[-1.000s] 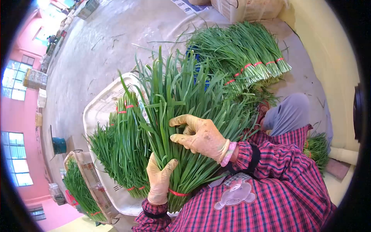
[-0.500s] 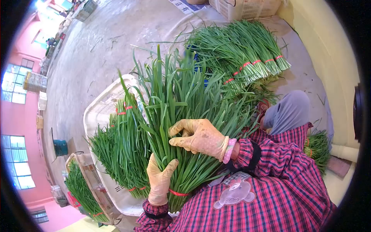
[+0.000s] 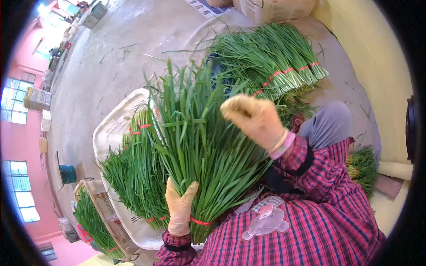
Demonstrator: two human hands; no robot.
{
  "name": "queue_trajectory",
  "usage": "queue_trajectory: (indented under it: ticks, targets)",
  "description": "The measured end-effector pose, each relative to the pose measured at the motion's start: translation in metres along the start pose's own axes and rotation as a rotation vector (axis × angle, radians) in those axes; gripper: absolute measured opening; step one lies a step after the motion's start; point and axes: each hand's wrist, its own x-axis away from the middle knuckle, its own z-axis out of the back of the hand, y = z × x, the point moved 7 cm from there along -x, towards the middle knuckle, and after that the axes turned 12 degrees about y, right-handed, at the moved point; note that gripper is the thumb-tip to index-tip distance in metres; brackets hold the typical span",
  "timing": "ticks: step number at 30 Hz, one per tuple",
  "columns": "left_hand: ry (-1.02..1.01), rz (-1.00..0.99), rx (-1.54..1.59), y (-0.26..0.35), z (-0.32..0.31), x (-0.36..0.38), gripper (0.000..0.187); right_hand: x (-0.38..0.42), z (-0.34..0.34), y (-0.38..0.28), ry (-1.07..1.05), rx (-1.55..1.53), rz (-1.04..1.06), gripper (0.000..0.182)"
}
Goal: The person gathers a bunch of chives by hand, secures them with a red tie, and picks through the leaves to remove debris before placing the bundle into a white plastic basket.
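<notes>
A large bunch of garlic chives (image 3: 208,173) leans up from my lap, tied near its base with a red band (image 3: 201,221). My gloved left hand (image 3: 180,206) grips the bunch low on its left side, just above the band, thumb across the stems. Raised over the right side of the leaves is my gloved right hand (image 3: 256,119), its fingers curled together in a pinch and slightly blurred. Whether a leaf is between those fingertips is hidden.
Left of the bunch, a white plastic crate (image 3: 113,122) holds banded chives (image 3: 137,173). Another crate (image 3: 111,213) stands farther left. More tied bunches (image 3: 275,57) lie on a sheet at the upper right, near a pale crate (image 3: 275,9). Chives (image 3: 361,170) also lie by the wall.
My right hand has lifted away from the middle of the leaves, moving up and to the right. My left hand keeps its hold on the bunch.
</notes>
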Motion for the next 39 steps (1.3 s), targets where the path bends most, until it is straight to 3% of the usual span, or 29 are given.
queue_trajectory:
  ticks: [2,3,4,7,8,10,12,14,16,20,23,25,26,28,29,31,32,34,35,36,39]
  targets:
    - [0.002,0.029,0.012,0.009,-0.002,0.004,0.064,-0.005,0.023,-0.001,-0.071,0.017,-0.418,0.025]
    - [-0.019,0.060,0.062,0.013,-0.003,0.007,0.088,-0.002,0.028,-0.013,-0.120,0.029,-0.300,0.027]
    - [-0.022,0.066,0.061,0.017,-0.007,0.009,0.088,0.005,0.024,-0.027,-0.056,-0.039,0.039,0.024]
    - [-0.038,-0.409,-0.548,0.039,-0.021,0.014,0.112,0.053,0.005,-0.053,-0.431,-0.002,0.258,0.028]
    - [-0.049,-0.448,-0.665,0.035,-0.025,0.012,0.110,0.072,-0.007,-0.050,-0.565,0.021,0.262,0.038]
    - [-0.091,-0.329,-0.404,0.031,-0.024,0.001,0.099,0.102,-0.013,-0.054,-0.604,0.161,0.370,0.050]
    - [-0.065,-0.111,-0.222,0.027,-0.014,-0.005,0.085,0.121,-0.009,-0.054,-0.717,0.235,0.334,0.058]
    - [-0.049,-0.030,-0.088,0.013,0.001,-0.012,0.062,0.139,-0.003,-0.045,-0.884,0.187,0.202,0.058]
    - [-0.008,-0.009,-0.021,0.001,0.009,-0.014,0.051,0.142,0.000,-0.041,-0.881,0.138,0.150,0.061]
    - [0.017,-0.007,0.027,0.001,0.014,-0.008,0.046,0.140,0.000,-0.043,-0.804,0.113,0.213,0.054]
    - [0.031,-0.013,0.000,-0.007,0.021,-0.011,0.044,0.133,0.003,-0.050,-0.787,0.099,0.245,0.060]
    - [0.021,-0.025,0.000,-0.007,0.019,-0.010,0.042,0.118,0.006,-0.059,-0.666,0.151,0.261,0.070]
    - [0.016,-0.024,-0.001,-0.005,0.017,-0.009,0.042,0.115,0.002,-0.060,-0.710,0.207,0.252,0.080]
    - [-0.016,-0.012,-0.002,0.001,0.008,-0.005,0.059,0.110,-0.005,-0.058,-0.625,0.223,0.244,0.081]
    - [-0.017,-0.017,-0.002,0.009,0.001,-0.001,0.059,0.108,-0.009,-0.059,-0.622,0.224,0.247,0.081]
    - [-0.018,-0.067,0.033,0.027,-0.013,0.008,0.085,0.111,-0.023,-0.056,-0.723,0.357,0.295,0.080]
    - [-0.016,-0.069,0.033,0.026,-0.014,0.011,0.085,0.109,-0.026,-0.059,-0.723,0.356,0.297,0.080]
    - [-0.008,-0.429,-0.482,0.038,-0.019,0.021,0.104,0.108,-0.031,-0.064,-0.761,0.378,0.316,0.078]
    - [0.045,-0.557,-0.717,0.039,-0.020,0.021,0.103,0.107,-0.033,-0.065,-0.742,0.381,0.327,0.078]
    - [0.050,-0.554,-0.716,0.038,-0.019,0.017,0.103,0.108,-0.036,-0.063,-0.746,0.379,0.330,0.078]
    - [-0.081,-0.150,-0.199,0.019,-0.013,-0.007,0.092,0.108,-0.034,-0.057,-0.654,0.321,0.311,0.075]
